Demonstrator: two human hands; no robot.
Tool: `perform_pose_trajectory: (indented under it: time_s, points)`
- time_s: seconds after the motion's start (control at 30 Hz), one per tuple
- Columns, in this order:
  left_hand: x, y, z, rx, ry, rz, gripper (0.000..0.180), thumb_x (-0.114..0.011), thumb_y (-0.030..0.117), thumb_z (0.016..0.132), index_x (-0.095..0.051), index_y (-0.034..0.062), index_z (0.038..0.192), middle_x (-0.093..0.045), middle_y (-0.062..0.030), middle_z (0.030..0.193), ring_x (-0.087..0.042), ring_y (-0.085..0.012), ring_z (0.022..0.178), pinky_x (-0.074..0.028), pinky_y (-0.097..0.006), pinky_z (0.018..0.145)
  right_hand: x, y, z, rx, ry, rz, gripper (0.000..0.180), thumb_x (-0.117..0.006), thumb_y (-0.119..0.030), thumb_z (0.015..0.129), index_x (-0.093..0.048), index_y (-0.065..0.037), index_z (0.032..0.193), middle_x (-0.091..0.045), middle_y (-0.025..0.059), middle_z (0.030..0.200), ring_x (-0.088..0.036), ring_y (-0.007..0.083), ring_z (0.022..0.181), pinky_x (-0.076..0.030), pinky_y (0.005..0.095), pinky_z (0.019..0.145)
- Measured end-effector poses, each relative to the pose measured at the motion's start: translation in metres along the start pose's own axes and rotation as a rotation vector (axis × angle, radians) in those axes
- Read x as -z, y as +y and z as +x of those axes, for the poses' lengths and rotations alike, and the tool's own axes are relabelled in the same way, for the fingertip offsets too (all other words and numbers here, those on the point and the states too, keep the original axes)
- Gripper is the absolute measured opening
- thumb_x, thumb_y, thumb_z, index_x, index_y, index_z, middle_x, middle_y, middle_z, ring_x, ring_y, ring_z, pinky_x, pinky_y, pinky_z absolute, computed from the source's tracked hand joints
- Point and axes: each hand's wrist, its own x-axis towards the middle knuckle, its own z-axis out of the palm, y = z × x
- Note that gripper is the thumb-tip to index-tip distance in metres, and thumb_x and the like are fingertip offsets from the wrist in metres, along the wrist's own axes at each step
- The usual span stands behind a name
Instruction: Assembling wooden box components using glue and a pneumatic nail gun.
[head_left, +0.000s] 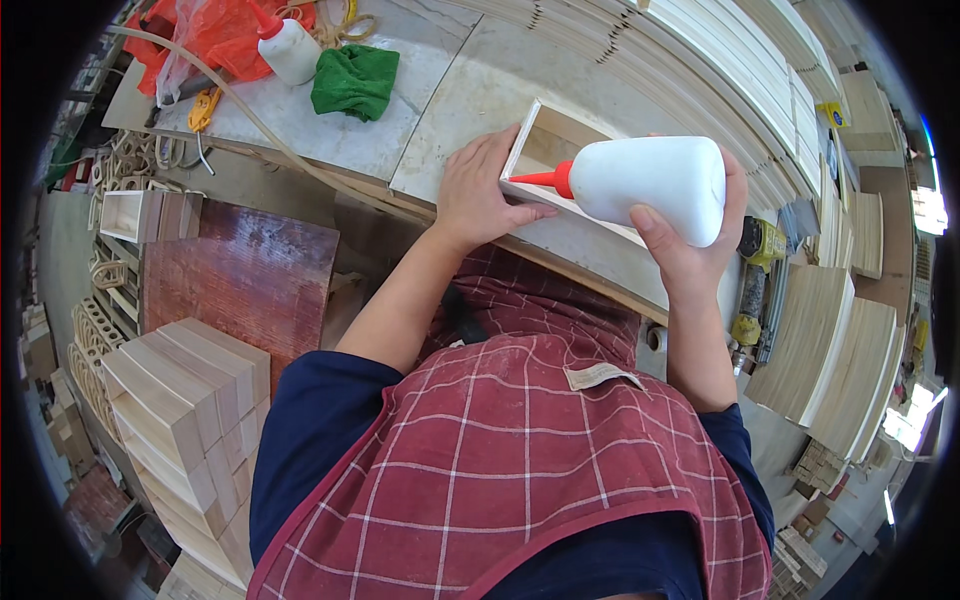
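An open, pale wooden box [568, 128] with a rectangular rim lies on the workbench in front of me. My left hand [478, 195] grips its left end, fingers on the far side and thumb along the near wall. In my right hand [692, 262] is a white glue bottle [650, 185], tilted on its side with its red nozzle pointing left. The nozzle tip is at the box's near left corner, at the rim; whether glue is coming out cannot be made out. The bottle covers the right part of the box.
A green cloth [355, 82], a second glue bottle [288, 50] and red plastic bags [215, 40] lie at the bench's far left. Long wooden strips [690, 70] line the back. Stacked wooden boxes [190, 400] stand lower left. A yellow-grey power tool [762, 243] is at right.
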Motion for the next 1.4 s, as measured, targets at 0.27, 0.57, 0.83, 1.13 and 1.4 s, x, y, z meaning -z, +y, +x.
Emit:
perform_pose_trajectory:
  time_s: [0.27, 0.57, 0.83, 1.13, 1.4]
  points:
    - [0.001, 0.003, 0.002, -0.034, 0.036, -0.015, 0.086, -0.076, 0.038, 0.046, -0.043, 0.0028, 0.117, -0.054, -0.0135, 0.106, -0.050, -0.0299, 0.098, -0.038, -0.039, 0.083, 0.023, -0.003, -0.009, -0.014, 0.007, -0.069, 0.078, -0.080, -0.019, 0.053, -0.034, -0.002, 0.114, -0.049, 0.0101, 0.098, -0.053, 0.0197, 0.090, -0.047, 0.0299, 0.074]
    - [0.001, 0.002, 0.002, 0.011, -0.034, -0.014, 0.089, -0.076, 0.041, 0.046, -0.039, 0.0064, 0.120, -0.051, -0.0111, 0.110, -0.045, -0.0268, 0.106, -0.032, -0.038, 0.089, 0.055, -0.018, -0.028, -0.039, 0.066, -0.034, 0.073, -0.076, -0.011, 0.057, -0.032, -0.002, 0.114, -0.052, 0.0172, 0.103, -0.053, 0.0241, 0.095, -0.046, 0.0335, 0.078]
    - [0.000, 0.006, 0.003, -0.013, -0.024, 0.003, 0.085, -0.077, 0.036, 0.046, -0.042, 0.0047, 0.117, -0.054, -0.0128, 0.106, -0.048, -0.0293, 0.100, -0.036, -0.038, 0.086, 0.091, -0.022, -0.053, -0.136, 0.203, -0.128, 0.073, -0.077, -0.011, 0.056, -0.034, -0.002, 0.115, -0.049, 0.0121, 0.103, -0.052, 0.0212, 0.094, -0.045, 0.0325, 0.079]
    - [-0.002, 0.009, 0.003, -0.004, -0.015, -0.031, 0.079, -0.078, 0.030, 0.046, -0.046, 0.0025, 0.113, -0.055, -0.0137, 0.102, -0.050, -0.0310, 0.097, -0.039, -0.039, 0.083, 0.131, -0.023, -0.080, -0.180, 0.370, -0.228, 0.071, -0.077, -0.013, 0.057, -0.037, -0.001, 0.114, -0.048, 0.0110, 0.103, -0.051, 0.0196, 0.092, -0.045, 0.0306, 0.077]
    - [-0.005, 0.006, 0.002, 0.014, -0.041, -0.043, 0.079, -0.078, 0.031, 0.047, -0.046, 0.0014, 0.113, -0.054, -0.0171, 0.103, -0.050, -0.0326, 0.098, -0.039, -0.039, 0.083, 0.163, -0.025, -0.098, -0.224, 0.497, -0.294, 0.068, -0.076, -0.011, 0.057, -0.038, -0.001, 0.113, -0.049, 0.0108, 0.102, -0.052, 0.0191, 0.092, -0.045, 0.0301, 0.077]
